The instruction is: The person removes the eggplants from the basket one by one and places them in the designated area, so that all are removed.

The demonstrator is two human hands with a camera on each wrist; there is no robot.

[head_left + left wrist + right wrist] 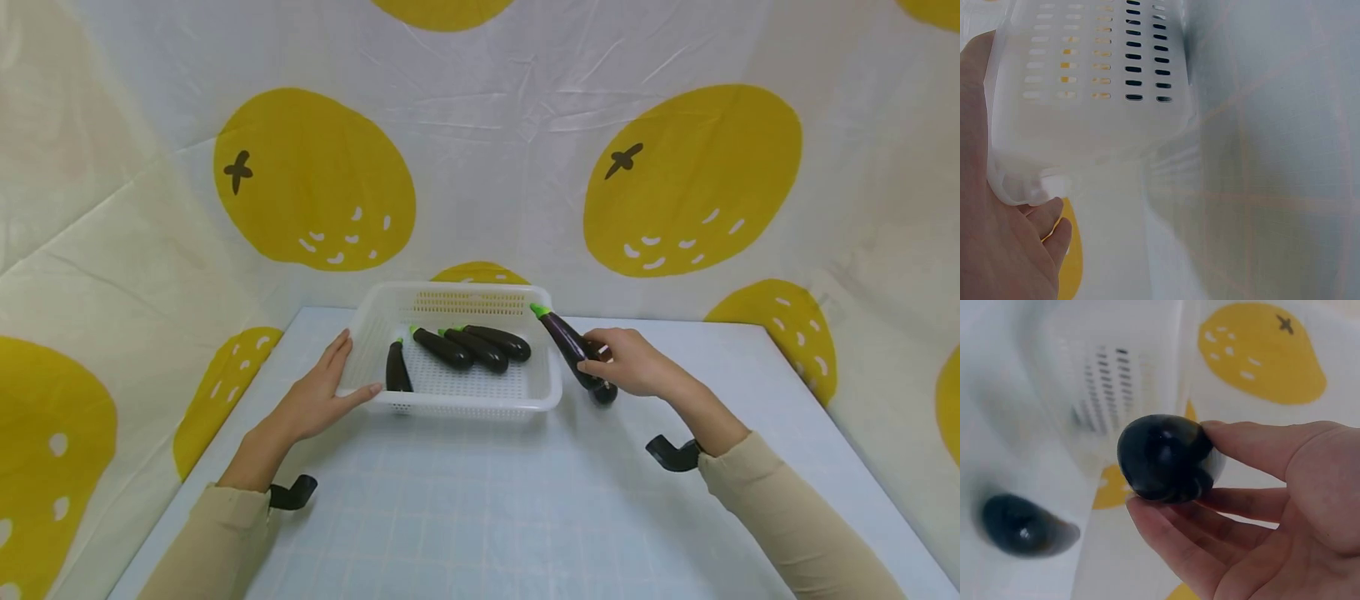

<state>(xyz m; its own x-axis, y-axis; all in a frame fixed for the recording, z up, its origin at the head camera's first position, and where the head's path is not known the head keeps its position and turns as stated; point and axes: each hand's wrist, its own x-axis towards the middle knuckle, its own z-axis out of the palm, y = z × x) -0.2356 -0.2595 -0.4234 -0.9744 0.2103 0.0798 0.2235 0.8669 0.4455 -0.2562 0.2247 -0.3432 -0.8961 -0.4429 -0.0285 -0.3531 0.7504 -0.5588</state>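
Note:
My left hand (318, 396) rests at the near left corner of a white plastic basket (480, 402), thumb over the front rim and fingers stretched along the left side. In the left wrist view its palm lies against the slotted basket wall (1085, 125). Several dark eggplants (442, 348) with green stems lie inside. My right hand (630, 362) pinches another eggplant (562, 337) between thumb and fingers, tilted, its green stem by the basket's right rim. Below it another eggplant (1019, 525) lies on the table, mostly hidden in the head view.
A pale blue checked cloth covers the table (480, 517). Behind and at the sides hangs a white curtain (510, 167) printed with large yellow fruits. Dark bands (671, 454) sit at both wrists.

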